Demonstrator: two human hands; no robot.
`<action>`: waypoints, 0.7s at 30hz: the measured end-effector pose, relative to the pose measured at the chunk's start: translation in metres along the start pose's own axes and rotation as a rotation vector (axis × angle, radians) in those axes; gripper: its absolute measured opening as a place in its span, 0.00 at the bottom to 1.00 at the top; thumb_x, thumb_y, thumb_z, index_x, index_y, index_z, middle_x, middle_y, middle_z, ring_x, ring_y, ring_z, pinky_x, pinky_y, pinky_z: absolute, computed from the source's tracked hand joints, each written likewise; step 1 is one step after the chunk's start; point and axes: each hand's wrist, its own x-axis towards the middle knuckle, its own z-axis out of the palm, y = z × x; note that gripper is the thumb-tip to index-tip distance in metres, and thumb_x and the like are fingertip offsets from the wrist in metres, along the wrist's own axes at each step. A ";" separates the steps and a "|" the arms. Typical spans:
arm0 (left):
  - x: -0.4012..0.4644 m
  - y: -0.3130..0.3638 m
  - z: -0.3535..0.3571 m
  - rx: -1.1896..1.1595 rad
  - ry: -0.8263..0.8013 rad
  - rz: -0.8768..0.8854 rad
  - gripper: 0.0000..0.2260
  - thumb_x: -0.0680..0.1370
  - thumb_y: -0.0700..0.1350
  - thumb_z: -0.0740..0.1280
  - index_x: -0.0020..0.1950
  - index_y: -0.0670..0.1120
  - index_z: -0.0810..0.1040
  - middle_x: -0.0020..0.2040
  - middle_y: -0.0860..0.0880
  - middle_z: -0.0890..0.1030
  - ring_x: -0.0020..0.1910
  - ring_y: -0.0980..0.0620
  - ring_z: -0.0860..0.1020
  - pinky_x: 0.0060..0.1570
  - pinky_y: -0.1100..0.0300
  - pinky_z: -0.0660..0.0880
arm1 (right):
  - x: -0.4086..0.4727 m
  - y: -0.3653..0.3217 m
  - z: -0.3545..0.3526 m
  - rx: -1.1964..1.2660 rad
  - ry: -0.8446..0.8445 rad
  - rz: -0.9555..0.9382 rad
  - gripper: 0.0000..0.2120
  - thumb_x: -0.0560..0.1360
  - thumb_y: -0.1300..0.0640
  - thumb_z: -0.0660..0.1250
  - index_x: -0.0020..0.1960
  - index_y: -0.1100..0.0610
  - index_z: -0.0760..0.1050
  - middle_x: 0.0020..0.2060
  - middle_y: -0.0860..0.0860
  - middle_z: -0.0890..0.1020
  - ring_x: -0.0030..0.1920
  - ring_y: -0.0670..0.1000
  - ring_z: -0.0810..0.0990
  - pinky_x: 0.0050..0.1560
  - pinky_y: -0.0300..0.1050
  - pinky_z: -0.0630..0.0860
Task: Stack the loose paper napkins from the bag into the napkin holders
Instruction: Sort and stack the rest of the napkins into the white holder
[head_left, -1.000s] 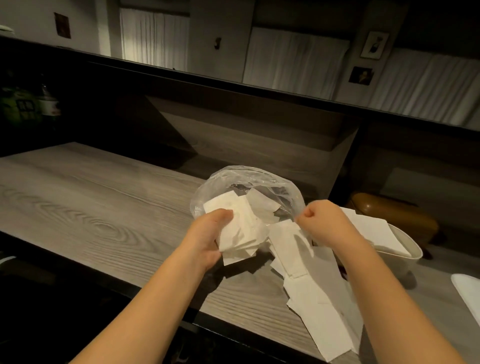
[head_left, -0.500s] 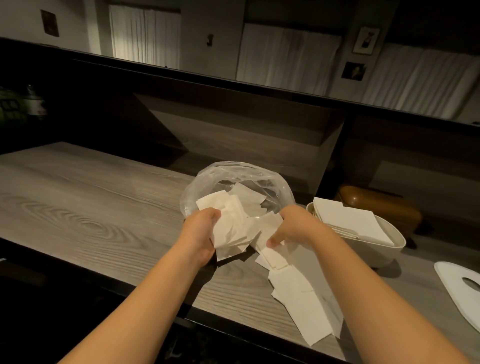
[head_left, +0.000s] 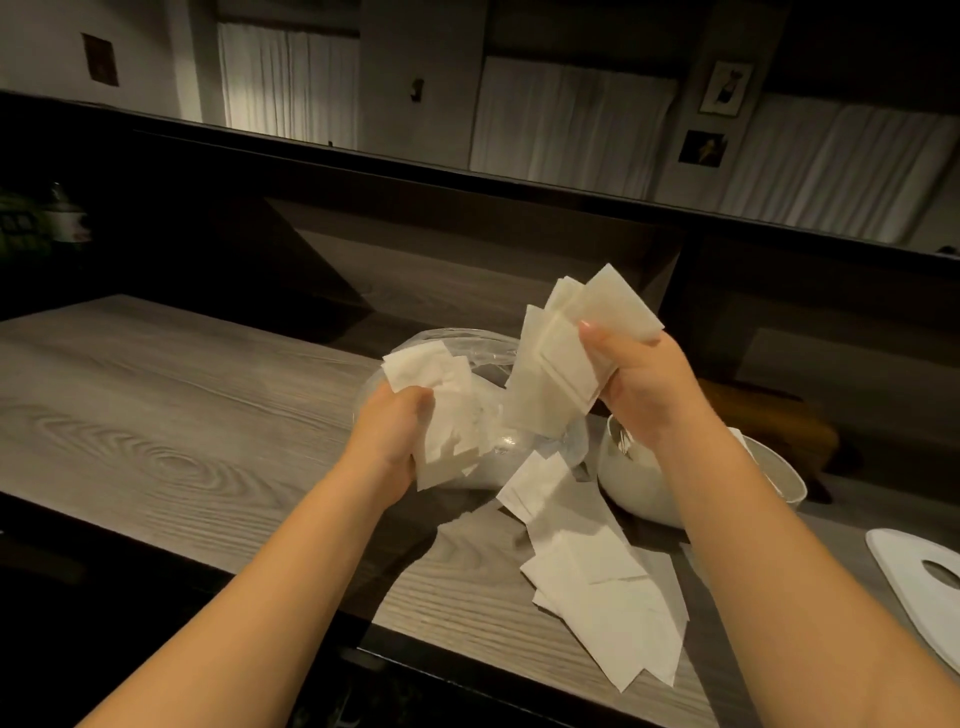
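Note:
A clear plastic bag (head_left: 488, 364) lies on the wooden counter (head_left: 156, 415). My left hand (head_left: 392, 441) grips a bunch of white napkins (head_left: 447, 410) at the bag's mouth. My right hand (head_left: 644, 384) holds a fanned bunch of napkins (head_left: 566, 353) raised above the bag. Loose napkins (head_left: 597, 577) lie spread on the counter in front of the bag. A white oval napkin holder (head_left: 639, 478) stands to the right, mostly hidden behind my right forearm.
A white lid with an oval opening (head_left: 919, 582) lies at the right edge. A brown rounded object (head_left: 779, 421) sits behind the holder. A raised dark ledge (head_left: 467, 182) runs along the back. The counter's dark front edge (head_left: 260, 577) is near me.
My right hand has lifted a bunch of napkins up and to the right out of the pile. My left hand keeps its grip on its bunch at the bag.

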 end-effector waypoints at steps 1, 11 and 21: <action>-0.001 0.001 0.004 0.023 -0.042 -0.013 0.15 0.80 0.34 0.58 0.61 0.50 0.74 0.49 0.46 0.80 0.48 0.44 0.80 0.41 0.50 0.80 | 0.001 -0.002 0.004 0.021 -0.031 0.039 0.09 0.76 0.60 0.70 0.52 0.49 0.74 0.46 0.48 0.82 0.45 0.48 0.84 0.39 0.44 0.81; -0.012 -0.014 0.011 -0.211 -0.304 -0.231 0.16 0.83 0.52 0.59 0.64 0.45 0.77 0.54 0.41 0.85 0.53 0.42 0.84 0.49 0.48 0.81 | 0.006 0.034 0.042 -0.265 -0.026 0.222 0.16 0.74 0.58 0.73 0.61 0.56 0.77 0.51 0.50 0.83 0.47 0.50 0.82 0.39 0.43 0.78; -0.016 -0.022 0.004 -0.168 -0.295 -0.215 0.11 0.83 0.42 0.59 0.62 0.43 0.76 0.49 0.44 0.86 0.44 0.47 0.85 0.36 0.55 0.81 | 0.011 0.034 0.046 -0.148 0.125 0.272 0.12 0.76 0.57 0.70 0.59 0.57 0.77 0.48 0.54 0.83 0.48 0.55 0.83 0.49 0.51 0.81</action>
